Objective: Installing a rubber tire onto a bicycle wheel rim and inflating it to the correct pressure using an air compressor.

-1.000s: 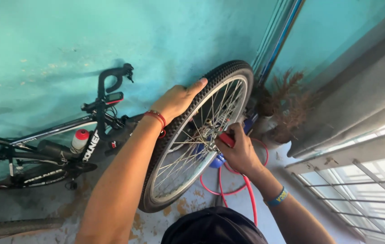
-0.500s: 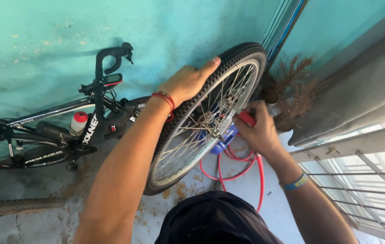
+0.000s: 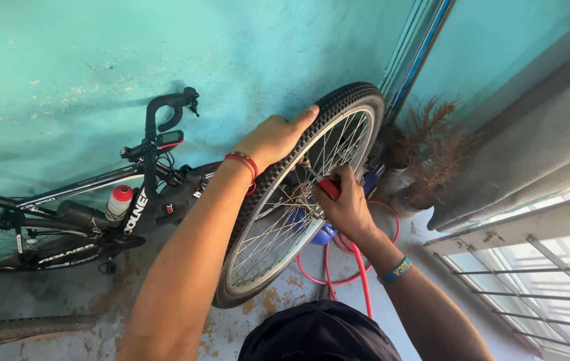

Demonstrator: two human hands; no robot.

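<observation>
The left hand [image 3: 277, 137] is clamping over the tyre of the loose bicycle wheel [image 3: 302, 194] at frame centre, apparently steadying it upright, while the right hand [image 3: 345, 204] is gripping a red-handled tool [image 3: 325, 186] at the spokes by the rim. A red hose [image 3: 358, 267] is coiling on the floor beneath, and a black bicycle [image 3: 91, 207] is leaning on the teal wall at left.

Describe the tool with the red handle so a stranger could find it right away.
Start at the loose bicycle wheel standing against the teal wall. The right hand grips the tool at the wheel's spokes. Its red handle and thin metal shaft set it apart from the red hose on the floor.
</observation>
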